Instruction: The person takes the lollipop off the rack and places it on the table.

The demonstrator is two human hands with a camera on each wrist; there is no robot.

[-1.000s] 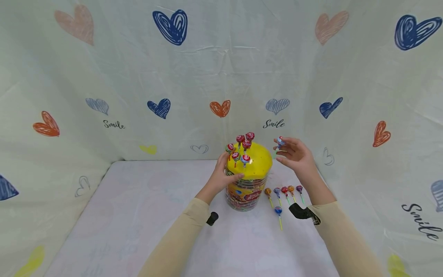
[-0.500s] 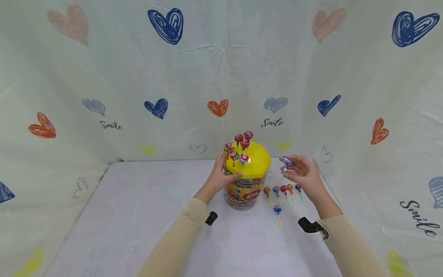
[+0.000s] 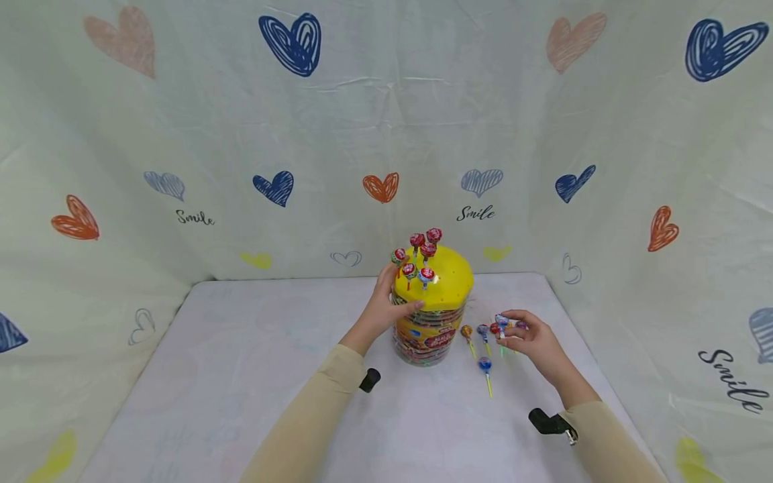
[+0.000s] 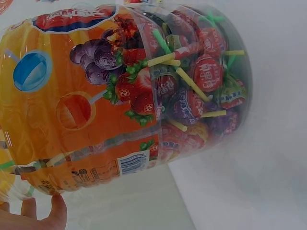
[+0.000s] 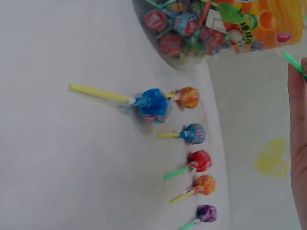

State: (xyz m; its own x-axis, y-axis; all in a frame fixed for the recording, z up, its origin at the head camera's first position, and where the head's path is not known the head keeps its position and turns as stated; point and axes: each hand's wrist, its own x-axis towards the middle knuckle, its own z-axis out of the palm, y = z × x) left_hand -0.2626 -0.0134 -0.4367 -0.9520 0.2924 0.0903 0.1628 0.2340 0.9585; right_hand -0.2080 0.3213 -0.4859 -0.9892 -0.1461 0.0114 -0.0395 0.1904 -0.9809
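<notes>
A clear plastic jar (image 3: pixel 425 343) with a yellow lid (image 3: pixel 451 278) stands upright on the table, filled with wrapped lollipops. My left hand (image 3: pixel 386 307) grips it at the lid's left side, thumb across the front; in the left wrist view its fingertips (image 4: pixel 58 211) touch the jar wall. Several red-topped lollipops (image 3: pixel 427 250) stick up from the left part of the lid. Right of the jar, my right hand (image 3: pixel 536 342) pinches a blue-wrapped lollipop (image 3: pixel 502 322), low over the row on the table. In the right wrist view only its green stick (image 5: pixel 293 63) shows.
Several lollipops lie in a row right of the jar, among them an orange one (image 5: pixel 188 97), a red one (image 5: pixel 200 161) and a purple one (image 5: pixel 207 213). A blue one (image 3: pixel 485 365) lies nearer. Behind the table (image 3: pixel 272 369) hangs a heart-printed curtain (image 3: pixel 338 121).
My right hand has come down from beside the lid towards the lollipops on the table, with the blue-wrapped lollipop still pinched. My left hand keeps its grip on the jar.
</notes>
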